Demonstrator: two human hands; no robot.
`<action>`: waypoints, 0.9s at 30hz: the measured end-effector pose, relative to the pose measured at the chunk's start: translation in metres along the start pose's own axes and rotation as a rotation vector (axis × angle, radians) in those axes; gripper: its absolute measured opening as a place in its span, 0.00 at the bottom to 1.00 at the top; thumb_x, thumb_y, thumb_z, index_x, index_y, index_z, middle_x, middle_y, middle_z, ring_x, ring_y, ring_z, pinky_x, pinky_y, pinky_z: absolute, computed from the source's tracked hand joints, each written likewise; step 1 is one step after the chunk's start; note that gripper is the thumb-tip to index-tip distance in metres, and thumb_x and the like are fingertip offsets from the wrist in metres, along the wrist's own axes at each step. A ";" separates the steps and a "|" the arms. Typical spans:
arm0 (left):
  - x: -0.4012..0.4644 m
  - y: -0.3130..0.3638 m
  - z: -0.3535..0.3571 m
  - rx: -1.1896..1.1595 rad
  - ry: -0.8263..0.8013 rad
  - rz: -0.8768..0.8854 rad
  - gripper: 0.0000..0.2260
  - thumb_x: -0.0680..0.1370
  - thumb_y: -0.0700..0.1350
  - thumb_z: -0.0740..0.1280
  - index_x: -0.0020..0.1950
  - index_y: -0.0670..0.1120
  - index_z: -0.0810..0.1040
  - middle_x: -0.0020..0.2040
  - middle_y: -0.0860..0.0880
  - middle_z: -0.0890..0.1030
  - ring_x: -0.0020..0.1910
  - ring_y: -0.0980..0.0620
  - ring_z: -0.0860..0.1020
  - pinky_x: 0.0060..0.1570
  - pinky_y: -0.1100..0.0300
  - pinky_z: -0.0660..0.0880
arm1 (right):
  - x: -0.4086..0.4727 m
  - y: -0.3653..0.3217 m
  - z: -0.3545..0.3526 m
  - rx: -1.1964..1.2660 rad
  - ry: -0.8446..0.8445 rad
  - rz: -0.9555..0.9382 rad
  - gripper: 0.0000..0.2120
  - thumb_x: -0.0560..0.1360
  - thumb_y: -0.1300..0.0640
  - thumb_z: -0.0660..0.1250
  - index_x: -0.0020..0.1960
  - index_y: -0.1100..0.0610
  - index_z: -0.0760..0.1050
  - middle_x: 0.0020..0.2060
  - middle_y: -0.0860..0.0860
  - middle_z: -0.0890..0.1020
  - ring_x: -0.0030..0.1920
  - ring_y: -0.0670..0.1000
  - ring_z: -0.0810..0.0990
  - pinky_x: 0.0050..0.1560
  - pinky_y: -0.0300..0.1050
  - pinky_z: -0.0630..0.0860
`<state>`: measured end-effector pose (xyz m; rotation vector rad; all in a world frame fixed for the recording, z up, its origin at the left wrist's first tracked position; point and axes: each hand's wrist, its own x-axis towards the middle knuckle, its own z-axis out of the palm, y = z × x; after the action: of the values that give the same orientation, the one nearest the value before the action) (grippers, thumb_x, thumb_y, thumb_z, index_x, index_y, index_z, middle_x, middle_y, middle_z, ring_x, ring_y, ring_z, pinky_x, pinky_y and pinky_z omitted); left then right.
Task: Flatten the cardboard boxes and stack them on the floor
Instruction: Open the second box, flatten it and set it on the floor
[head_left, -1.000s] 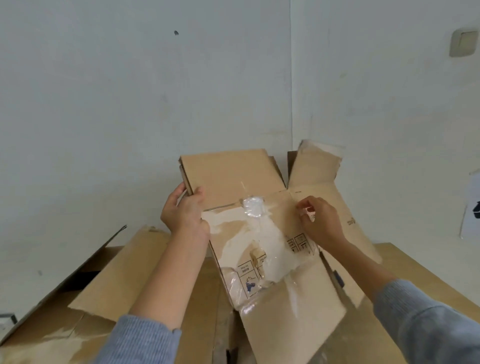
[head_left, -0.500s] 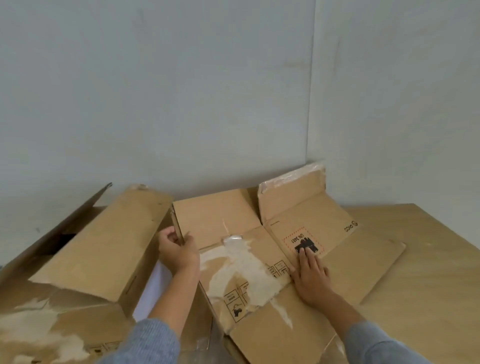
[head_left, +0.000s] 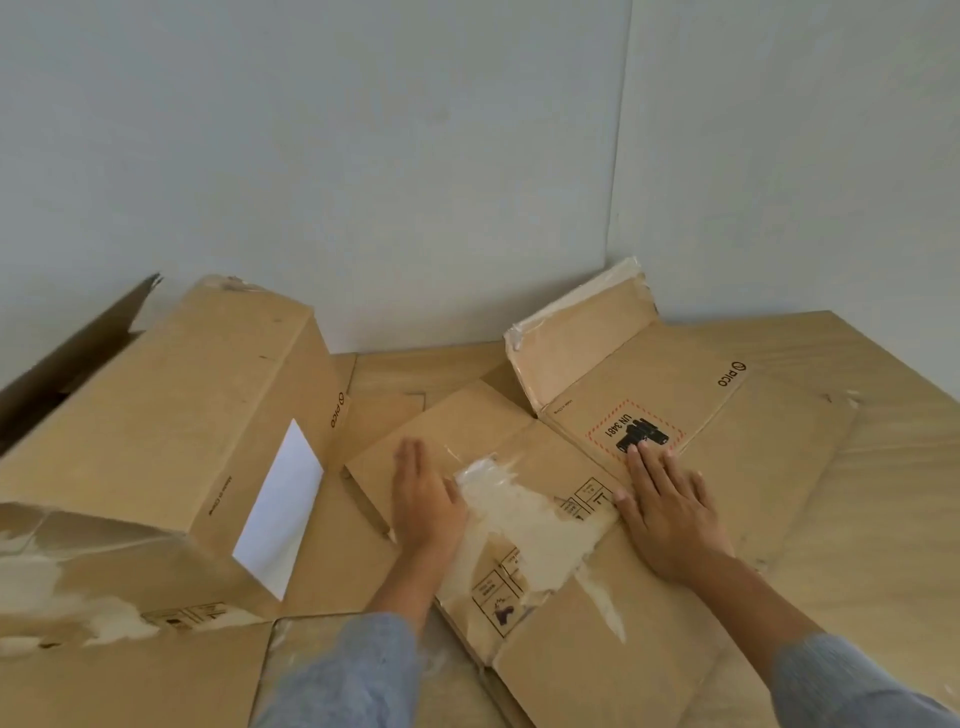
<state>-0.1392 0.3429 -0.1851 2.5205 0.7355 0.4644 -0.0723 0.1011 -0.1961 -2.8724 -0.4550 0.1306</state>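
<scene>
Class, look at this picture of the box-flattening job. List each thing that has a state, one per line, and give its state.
Flattened box: lying flat on other cardboard, pressed by both hands.
End flap: raised, not flat.
Clear tape: partly peeled, crumpled.
Large box: unflattened, on its side, far end open.
White label: stuck on the large box.
Left hand: open, palm down.
Right hand: open, fingers spread.
</scene>
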 end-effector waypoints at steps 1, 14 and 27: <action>-0.005 0.000 0.007 0.073 -0.046 0.066 0.25 0.79 0.41 0.55 0.76 0.42 0.53 0.78 0.45 0.54 0.77 0.48 0.52 0.76 0.52 0.53 | -0.002 0.004 0.000 -0.004 0.000 -0.004 0.29 0.80 0.42 0.40 0.77 0.52 0.38 0.77 0.46 0.40 0.77 0.48 0.37 0.77 0.51 0.40; -0.076 0.041 0.000 0.378 0.003 0.398 0.10 0.62 0.43 0.71 0.41 0.45 0.77 0.38 0.48 0.78 0.35 0.48 0.76 0.33 0.56 0.72 | -0.029 0.090 -0.027 -0.125 -0.109 -0.258 0.48 0.59 0.28 0.18 0.75 0.45 0.37 0.75 0.41 0.40 0.75 0.44 0.38 0.75 0.46 0.40; -0.022 0.097 0.070 0.288 -0.378 0.434 0.25 0.80 0.49 0.45 0.76 0.44 0.53 0.78 0.47 0.54 0.77 0.50 0.52 0.75 0.53 0.50 | -0.039 0.105 -0.030 -0.041 -0.115 -0.372 0.37 0.71 0.32 0.36 0.76 0.46 0.40 0.73 0.40 0.41 0.74 0.42 0.38 0.73 0.43 0.36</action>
<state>-0.0863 0.2342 -0.1964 2.9253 0.1131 0.0061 -0.0750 -0.0144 -0.1905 -2.7693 -1.0123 0.2242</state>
